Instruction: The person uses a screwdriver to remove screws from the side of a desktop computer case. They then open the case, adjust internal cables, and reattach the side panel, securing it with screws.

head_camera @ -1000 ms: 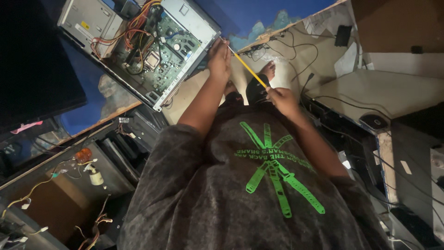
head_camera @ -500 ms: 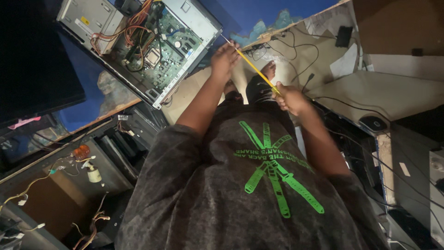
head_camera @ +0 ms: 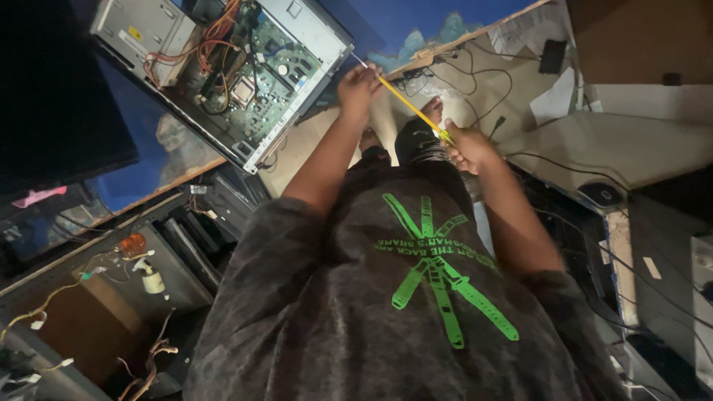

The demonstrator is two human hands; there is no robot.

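**Yellow rod held between two hands beside an open computer case**

Looking down over a dark grey shirt with a green printed design (head_camera: 438, 275). Gripping a long thin yellow rod with a bare metal tip (head_camera: 407, 104) at both ends: left hand (head_camera: 358, 83) closing around the upper end, near the metal tip, right hand (head_camera: 466, 145) closing around the lower end. Running slantwise between the two hands, well above the floor.

Lying just to the left of the left hand: an open grey metal computer case (head_camera: 312, 30), side panel off, showing a green circuit board (head_camera: 264, 82) and a bundle of orange and red wires (head_camera: 215, 37) at its far end. Resting on a blue table surface (head_camera: 156, 141) with a light wooden edge. Sitting further left of the case: a dark flat screen (head_camera: 52, 111), unlit.

Trailing right of the case, past the right hand: black cables (head_camera: 483, 82) over a pale floor, with white paper sheets (head_camera: 553, 100) among them. Standing below the case, at the lower left: a small white bottle (head_camera: 152, 281) beside loose coloured wires.
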